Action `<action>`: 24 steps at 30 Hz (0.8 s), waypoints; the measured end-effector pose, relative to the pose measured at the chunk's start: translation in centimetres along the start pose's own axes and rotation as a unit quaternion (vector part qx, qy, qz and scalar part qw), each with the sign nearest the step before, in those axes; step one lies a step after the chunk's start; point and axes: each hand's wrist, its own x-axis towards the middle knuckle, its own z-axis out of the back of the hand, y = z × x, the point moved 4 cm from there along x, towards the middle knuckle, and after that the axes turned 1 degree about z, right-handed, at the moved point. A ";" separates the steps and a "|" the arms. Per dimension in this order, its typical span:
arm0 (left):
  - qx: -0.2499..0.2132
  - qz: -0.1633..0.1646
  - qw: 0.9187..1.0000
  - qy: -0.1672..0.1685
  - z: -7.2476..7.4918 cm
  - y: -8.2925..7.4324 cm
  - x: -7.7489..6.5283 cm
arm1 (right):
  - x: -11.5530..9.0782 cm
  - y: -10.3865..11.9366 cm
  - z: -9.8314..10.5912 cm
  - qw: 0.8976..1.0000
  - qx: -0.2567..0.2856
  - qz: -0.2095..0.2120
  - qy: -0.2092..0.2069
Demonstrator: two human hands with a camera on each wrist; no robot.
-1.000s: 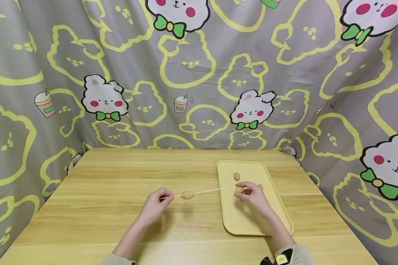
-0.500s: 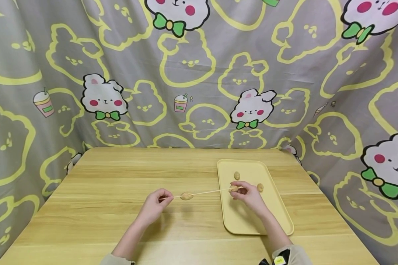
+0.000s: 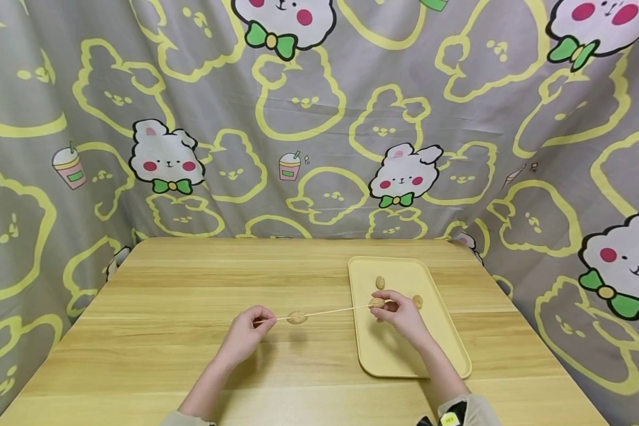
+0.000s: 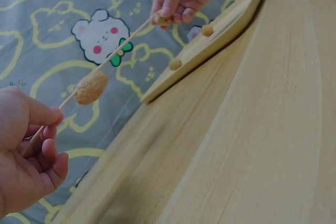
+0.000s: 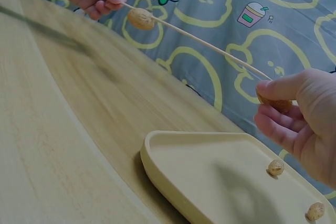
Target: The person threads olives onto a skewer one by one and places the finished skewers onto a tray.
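Left hand (image 3: 247, 332) pinches thin stick (image 3: 338, 310), wrinkled tan oval (image 3: 297, 318) on it above grained desk (image 3: 191, 284), right hand (image 3: 403, 316) pinches second oval (image 3: 376, 303) at far end, over smooth tray (image 3: 394, 358), two more ovals (image 3: 380, 282) inside.

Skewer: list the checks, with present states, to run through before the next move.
1. Left hand pinching the skewer: ok.
2. Mounted piece on the skewer, clear of both hands: ok.
3. Right hand gripping the held piece: ok.
4. Skewer tip inside the held piece: cannot tell.
5. Far loose piece and near loose piece resting on the tray: ok.
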 end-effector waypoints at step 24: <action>0.014 0.007 1.000 -0.004 0.1 -0.1 0.1 | -0.1 0.1 0.1 0.999 -0.021 0.011 -0.032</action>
